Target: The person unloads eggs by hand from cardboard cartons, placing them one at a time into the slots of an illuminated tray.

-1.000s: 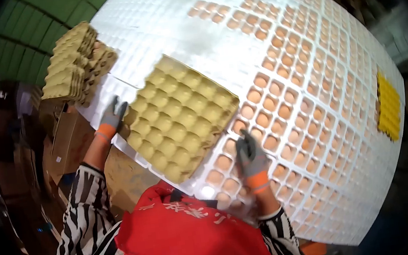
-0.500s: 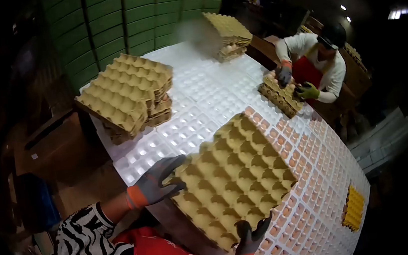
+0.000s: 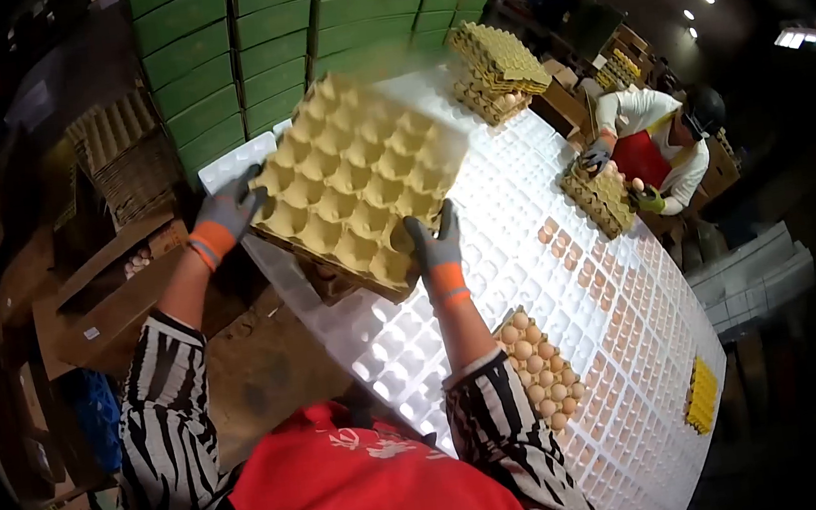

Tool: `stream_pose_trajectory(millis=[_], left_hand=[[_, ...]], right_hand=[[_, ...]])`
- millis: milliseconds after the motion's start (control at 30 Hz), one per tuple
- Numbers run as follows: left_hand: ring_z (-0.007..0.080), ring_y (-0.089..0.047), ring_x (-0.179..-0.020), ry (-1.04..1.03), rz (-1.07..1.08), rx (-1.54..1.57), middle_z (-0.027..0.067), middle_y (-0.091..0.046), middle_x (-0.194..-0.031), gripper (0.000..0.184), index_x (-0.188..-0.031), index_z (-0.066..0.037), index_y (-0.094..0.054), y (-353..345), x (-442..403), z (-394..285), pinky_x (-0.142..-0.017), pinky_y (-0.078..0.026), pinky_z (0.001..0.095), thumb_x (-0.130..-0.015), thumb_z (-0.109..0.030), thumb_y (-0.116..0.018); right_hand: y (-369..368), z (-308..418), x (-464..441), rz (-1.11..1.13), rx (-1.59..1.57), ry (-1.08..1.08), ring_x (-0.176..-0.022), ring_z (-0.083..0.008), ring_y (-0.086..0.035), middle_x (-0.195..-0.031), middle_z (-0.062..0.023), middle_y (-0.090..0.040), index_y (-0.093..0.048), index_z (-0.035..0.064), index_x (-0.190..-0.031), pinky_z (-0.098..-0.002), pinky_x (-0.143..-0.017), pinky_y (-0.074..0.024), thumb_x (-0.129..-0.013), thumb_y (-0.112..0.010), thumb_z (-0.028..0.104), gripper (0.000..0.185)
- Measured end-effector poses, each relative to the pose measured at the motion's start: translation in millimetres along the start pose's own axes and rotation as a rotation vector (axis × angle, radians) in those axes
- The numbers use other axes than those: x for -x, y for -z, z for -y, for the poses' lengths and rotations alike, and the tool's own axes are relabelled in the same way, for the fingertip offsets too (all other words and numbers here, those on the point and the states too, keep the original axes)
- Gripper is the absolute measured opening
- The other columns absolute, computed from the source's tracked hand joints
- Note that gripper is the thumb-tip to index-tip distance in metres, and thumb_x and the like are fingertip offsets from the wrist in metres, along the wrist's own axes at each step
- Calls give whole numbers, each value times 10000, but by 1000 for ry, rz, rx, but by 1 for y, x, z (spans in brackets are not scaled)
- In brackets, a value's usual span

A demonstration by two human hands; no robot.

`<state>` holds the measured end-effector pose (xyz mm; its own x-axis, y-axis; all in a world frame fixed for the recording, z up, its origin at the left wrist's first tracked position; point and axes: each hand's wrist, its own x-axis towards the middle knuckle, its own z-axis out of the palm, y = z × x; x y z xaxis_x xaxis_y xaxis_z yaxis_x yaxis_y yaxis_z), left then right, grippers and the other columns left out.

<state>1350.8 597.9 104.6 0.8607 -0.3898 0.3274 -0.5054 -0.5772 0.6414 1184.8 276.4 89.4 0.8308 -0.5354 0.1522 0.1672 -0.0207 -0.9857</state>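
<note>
A cardboard egg tray (image 3: 354, 180), its cups bare, hangs at the table's left end, over the spot of a tray stack now mostly hidden beneath it. Gripping its left edge is my left hand (image 3: 231, 207), in a grey glove with an orange cuff. My right hand (image 3: 437, 244), gloved alike, has its fingers closed on the near right corner. Below and right of it, a tray filled with brown eggs (image 3: 542, 369) rests on white moulded trays (image 3: 486, 236) covering the table. Many eggs sit in the white cups to the right.
Green boxes (image 3: 272, 34) are stacked behind the table. Another egg tray stack (image 3: 498, 68) stands at the far edge. A co-worker (image 3: 663, 155) handles eggs at a tray on the right. A yellow tray (image 3: 701, 395) lies at the right edge, an open carton (image 3: 120, 288) at the left.
Both my hands have carried the cardboard egg tray left and away from me, to the tray stack. The egg-filled tray now shows where it was. The view has shifted.
</note>
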Motion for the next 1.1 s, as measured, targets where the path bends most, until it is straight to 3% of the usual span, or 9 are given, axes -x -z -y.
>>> stream_pose_trajectory(millis=[133,167,400,600,667,800,833,933,1100], left_hand=[[345,-597,-1241,112,82,212,197,-623,-1350,550,-1431,-110,-542,-17,2,6,-1044,-456,373,-985,-423,-613],[232,-579,-1261,108,94,120,151,-626,-1371,543,-1449,-39,-513,-13,-2,-1,-1059,-432,329,-1003,-327,-633],[191,-602,-1161,168,21,568,127,-672,-1260,353,-1276,44,-646,-22,-52,68,-994,-462,305,-1012,-189,-622],[233,-517,-1294,-100,-452,-80,165,-535,-1437,512,-1439,69,-454,-18,-45,117,-1065,-433,340,-1015,-172,-608],[265,-514,-1302,-205,-320,623,192,-517,-1453,493,-1434,74,-458,-11,9,19,-1083,-427,385,-1028,-177,-581],[339,-505,-1345,-694,197,433,229,-502,-1461,510,-1455,66,-432,-70,115,-170,-1129,-405,415,-985,-106,-525],[313,-511,-1345,-487,581,596,220,-514,-1451,553,-1469,53,-426,-131,157,-226,-1134,-392,397,-968,-124,-579],[281,-518,-1332,-47,787,590,194,-523,-1449,602,-1477,15,-427,-244,193,-246,-1117,-399,367,-982,-244,-653],[187,-615,-942,172,735,708,86,-692,-1082,457,-1319,-2,-594,-399,206,-191,-845,-516,333,-985,-309,-649]], right_hand=[[-10,-21,13,-58,-218,-120,-1388,-257,-411,-1574,-152,-352,-207,81,-1599,-344,-1101,-386,-915,-706,82,848],[-11,-13,12,-43,-276,-167,-1352,-258,-444,-1565,-144,-369,-174,112,-1611,-334,-1072,-410,-927,-685,63,856],[-29,23,33,-56,1,17,-1301,-241,-493,-1460,-183,-486,-226,5,-1570,-327,-1087,-392,-946,-711,283,838],[24,9,107,-41,252,-51,-1234,-307,-564,-1493,-197,-461,-306,96,-1568,-391,-971,-518,-925,-715,278,784],[65,26,156,-125,320,-15,-1224,-280,-572,-1471,-173,-487,-377,79,-1534,-370,-956,-516,-921,-713,191,707],[195,14,269,-664,473,-146,-1208,-251,-568,-1412,-165,-532,-417,18,-1488,-360,-995,-484,-931,-691,111,628],[243,-4,311,-835,562,-118,-1200,-248,-567,-1398,-169,-542,-418,-2,-1478,-357,-1002,-479,-938,-689,113,615],[314,-37,355,-1045,565,-301,-1232,-262,-547,-1446,-160,-502,-383,-22,-1500,-361,-1015,-454,-956,-650,129,625],[356,-72,355,-773,419,-579,-919,-179,-574,-1041,-88,-666,-616,-9,-1237,-341,-797,-497,-986,-641,378,462]])
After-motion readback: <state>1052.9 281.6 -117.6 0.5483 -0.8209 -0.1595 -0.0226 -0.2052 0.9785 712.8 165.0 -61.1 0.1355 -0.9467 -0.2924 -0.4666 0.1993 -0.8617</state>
